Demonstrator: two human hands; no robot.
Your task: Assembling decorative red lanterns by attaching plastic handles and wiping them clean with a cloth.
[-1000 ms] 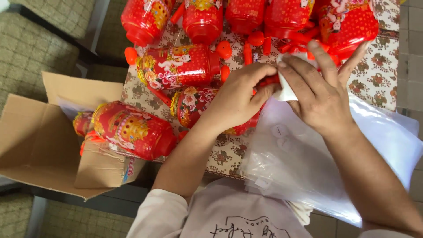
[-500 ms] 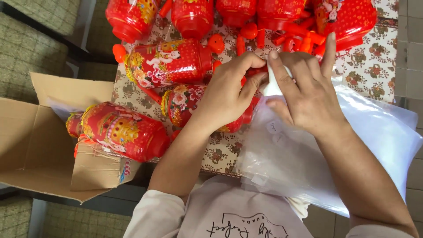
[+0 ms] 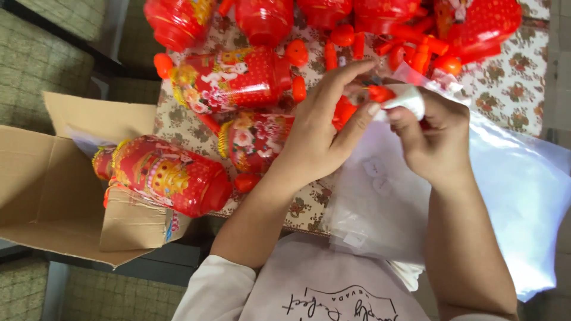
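Observation:
My left hand (image 3: 315,139) lies over a red patterned plastic lantern (image 3: 253,139) on the table, its thumb and forefinger pinching a small red plastic piece (image 3: 380,93). My right hand (image 3: 434,139) faces it, fingers curled tight on the bunched white edge of a clear plastic bag (image 3: 505,190). The bag spreads from the table edge over my lap to the right. The two hands touch at the fingertips around the red piece.
More red lanterns (image 3: 229,80) and several loose red-orange parts (image 3: 410,50) cover the flowered tablecloth (image 3: 511,89). One lantern (image 3: 163,175) rests on the flap of an open cardboard box (image 3: 41,196) at the left. A chair seat (image 3: 47,53) stands behind it.
My right hand has gone from spread fingers to a fist on the bag's edge. My left hand has lifted its fingers and now pinches a small red piece at the bag's mouth.

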